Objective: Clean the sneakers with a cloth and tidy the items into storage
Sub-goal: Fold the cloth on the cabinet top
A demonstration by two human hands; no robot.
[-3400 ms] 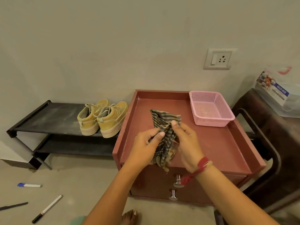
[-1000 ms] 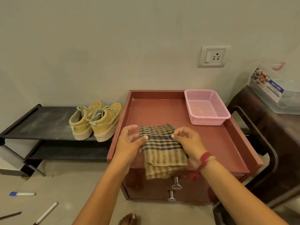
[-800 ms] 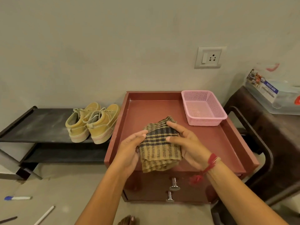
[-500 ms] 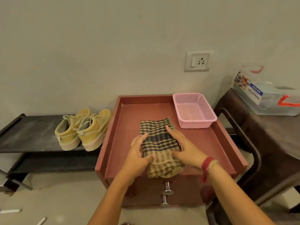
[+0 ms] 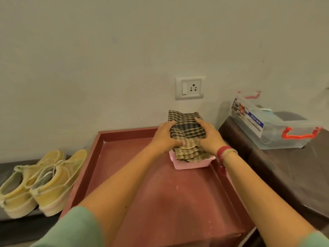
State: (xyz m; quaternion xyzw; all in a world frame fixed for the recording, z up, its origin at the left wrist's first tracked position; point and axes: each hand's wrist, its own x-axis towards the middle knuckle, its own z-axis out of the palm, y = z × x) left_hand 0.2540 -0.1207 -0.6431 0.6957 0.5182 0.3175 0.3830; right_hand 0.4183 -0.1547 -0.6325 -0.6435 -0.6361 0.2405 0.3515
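Left hand (image 5: 164, 138) and right hand (image 5: 208, 138) are gripping the folded checked cloth (image 5: 187, 130), fingers clamped on its sides, over the pink basket (image 5: 192, 163) at the red worktop (image 5: 160, 193) far right. Sneakers (image 5: 41, 182) are sitting left on a dark shelf (image 5: 5, 168); a clear box (image 5: 272, 125) is standing right.

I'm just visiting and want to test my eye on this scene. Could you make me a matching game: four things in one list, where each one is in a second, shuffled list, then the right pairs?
Things:
1. checked cloth
2. sneakers
3. clear plastic box
4. pink basket

Places:
A. on the dark table at the right
B. on the low black shelf at the left
C. at the far right corner of the red tray
D. between both hands, over the basket

Pairs: 1-D, 2-B, 3-A, 4-C
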